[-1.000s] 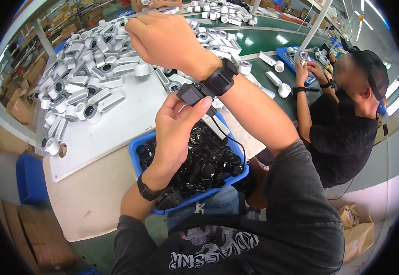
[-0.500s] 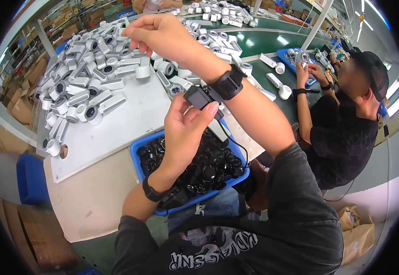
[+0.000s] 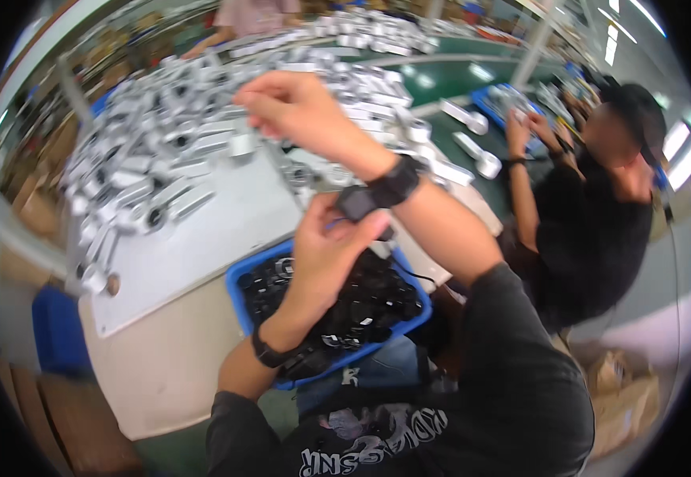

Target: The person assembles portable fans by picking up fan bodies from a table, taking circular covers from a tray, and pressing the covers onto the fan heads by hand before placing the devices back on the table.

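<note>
My left hand [image 3: 325, 250] is closed round a small black box-shaped device [image 3: 355, 203] at my right wrist. Its thumb presses on the device's lower side, and the fingers lie behind it. The device sits against a wide black strap [image 3: 395, 181] on that wrist, with a thin cable running down from it. My right hand [image 3: 294, 107] hangs over the heap of white parts, fingers loosely bent and nothing seen in them. Below both hands, a blue tray [image 3: 240, 298] full of glossy black parts [image 3: 361, 306] stands at my lap. Another black band [image 3: 270, 347] circles my left wrist.
White parts with round heads and flat handles [image 3: 154, 151] lie heaped on a white board [image 3: 202, 230]. A co-worker [image 3: 600, 230] at right handles something over a blue tray [image 3: 484, 99]. Another person [image 3: 258, 16] is across the table. A blue bin [image 3: 59, 330] stands at left.
The view has shifted and blurred. My right hand appears lower and slightly further right, its fingers more bent. My left hand keeps its hold on the device.
</note>
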